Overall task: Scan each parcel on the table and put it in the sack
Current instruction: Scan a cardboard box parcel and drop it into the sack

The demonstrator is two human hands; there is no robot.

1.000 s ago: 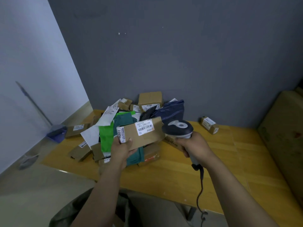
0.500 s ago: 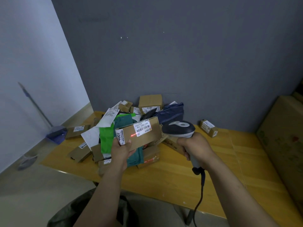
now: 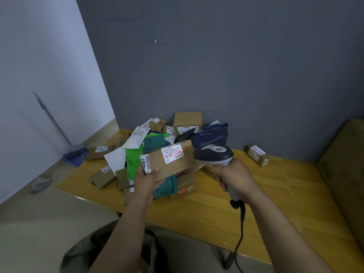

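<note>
A long brown cardboard parcel (image 3: 171,164) is held up off the table, in front of a heap of other parcels (image 3: 181,125). The person's left hand (image 3: 146,179) grips its near left end from below, thumb pressed on the top face beside a black-and-white printed strip. A white shipping label (image 3: 171,154) sits on the upper face, and a thin red line of light lies across its barcode.

The right hand (image 3: 234,176) is wrapped round the handle of a dark grey handheld barcode scanner (image 3: 213,154). The scanner's head is just beside the parcel's right end and faces the label. A black cable (image 3: 241,223) hangs from the handle base and runs down past the table edge.

The yellow wooden table (image 3: 216,209) stands in a corner against a grey wall. The heap mixes small brown boxes with soft mailers: a bright green one (image 3: 134,160), a teal one (image 3: 155,142), a white one (image 3: 118,156) and a dark blue one (image 3: 212,134). One small brown labelled box (image 3: 257,154) lies well apart to the right, near the wall. A large cardboard carton (image 3: 344,164) fills the right edge of the scene.

On the floor to the left, a blue dustpan (image 3: 75,154) with a long handle leans against the pale wall. Olive-green fabric (image 3: 84,251) shows below the left forearm.
</note>
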